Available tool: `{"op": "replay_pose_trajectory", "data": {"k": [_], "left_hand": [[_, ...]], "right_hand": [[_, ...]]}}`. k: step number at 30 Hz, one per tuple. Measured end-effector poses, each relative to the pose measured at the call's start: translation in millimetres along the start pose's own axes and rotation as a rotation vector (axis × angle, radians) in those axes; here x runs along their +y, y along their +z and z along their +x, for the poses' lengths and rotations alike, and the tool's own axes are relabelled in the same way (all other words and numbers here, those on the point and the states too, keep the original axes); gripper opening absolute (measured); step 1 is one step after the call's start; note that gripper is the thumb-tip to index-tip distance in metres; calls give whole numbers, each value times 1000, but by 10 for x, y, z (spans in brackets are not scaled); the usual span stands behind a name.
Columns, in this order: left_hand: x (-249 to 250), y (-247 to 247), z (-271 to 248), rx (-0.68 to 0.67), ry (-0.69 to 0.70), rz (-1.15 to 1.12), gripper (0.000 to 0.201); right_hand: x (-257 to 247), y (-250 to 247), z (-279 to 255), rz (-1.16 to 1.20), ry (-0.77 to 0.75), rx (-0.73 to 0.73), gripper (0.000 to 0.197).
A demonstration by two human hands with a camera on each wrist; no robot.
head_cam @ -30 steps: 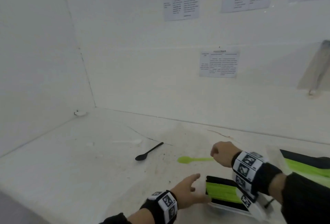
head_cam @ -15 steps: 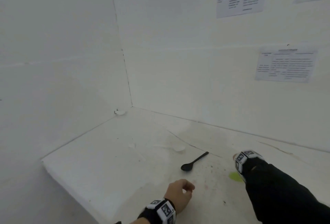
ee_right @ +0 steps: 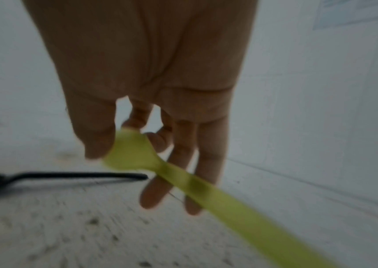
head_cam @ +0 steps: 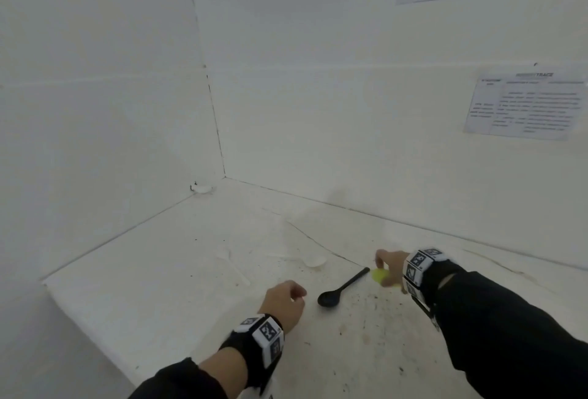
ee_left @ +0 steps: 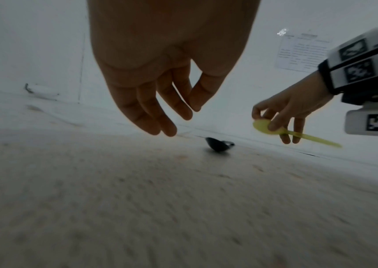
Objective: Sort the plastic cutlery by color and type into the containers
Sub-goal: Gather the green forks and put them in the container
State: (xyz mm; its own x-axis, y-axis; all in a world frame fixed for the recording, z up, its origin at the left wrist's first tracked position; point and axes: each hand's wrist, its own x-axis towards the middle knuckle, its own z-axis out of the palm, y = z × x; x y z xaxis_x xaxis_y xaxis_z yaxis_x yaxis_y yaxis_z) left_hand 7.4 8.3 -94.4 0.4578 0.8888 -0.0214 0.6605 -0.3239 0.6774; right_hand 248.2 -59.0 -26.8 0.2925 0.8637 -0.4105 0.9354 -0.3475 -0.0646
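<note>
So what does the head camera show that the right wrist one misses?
Only the head view shows the left hand, two white spoons on the table and the black spoon's bowl. Only the right wrist view shows the thumb and fingertip pinching the green spoon's bowl. Both show the right hand, green spoon and black spoon.

Head view bright, even, soft; wrist views dim, motion-blurred, edges warped.

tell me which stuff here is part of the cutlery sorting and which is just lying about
Part of the job: green spoon in right hand; black spoon; two white spoons.

Just there: small white scrap in the corner; wall papers.
</note>
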Motion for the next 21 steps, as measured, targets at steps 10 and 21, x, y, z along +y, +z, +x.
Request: {"op": "replay_pose_trajectory", "data": {"k": [10, 21], "left_hand": [[-386, -633, 554, -33, -183, 291, 23], [-824, -881, 1194, -72, -317, 523, 40]], "right_hand": [[-596, 243, 433, -9, -264, 10, 48], [-714, 211, 786, 58, -168, 68, 18]]}}
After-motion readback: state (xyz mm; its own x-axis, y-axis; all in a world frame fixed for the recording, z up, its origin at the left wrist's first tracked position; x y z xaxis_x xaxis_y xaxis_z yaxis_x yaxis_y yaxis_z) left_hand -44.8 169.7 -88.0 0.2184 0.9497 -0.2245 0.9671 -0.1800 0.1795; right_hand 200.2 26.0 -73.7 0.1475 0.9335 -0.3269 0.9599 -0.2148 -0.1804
